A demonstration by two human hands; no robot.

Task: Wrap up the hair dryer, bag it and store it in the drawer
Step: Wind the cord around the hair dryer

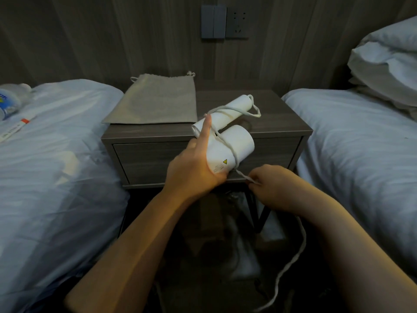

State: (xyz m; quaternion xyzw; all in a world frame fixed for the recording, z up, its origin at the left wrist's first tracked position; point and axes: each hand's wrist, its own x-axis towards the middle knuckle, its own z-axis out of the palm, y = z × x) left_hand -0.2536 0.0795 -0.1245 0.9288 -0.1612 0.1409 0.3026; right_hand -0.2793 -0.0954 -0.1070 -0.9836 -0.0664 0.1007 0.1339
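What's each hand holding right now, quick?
Left hand: grips the white hair dryer, index finger straight along its handle.
Right hand: pinches the cord just below the dryer.

We've got the white dryer folded, handle alongside the barrel, held up in our left hand in front of the shut drawer. Its white cord loops round both parts, then runs down to our right hand, which pinches it. The grey drawstring bag lies flat behind the dryer, to the left.
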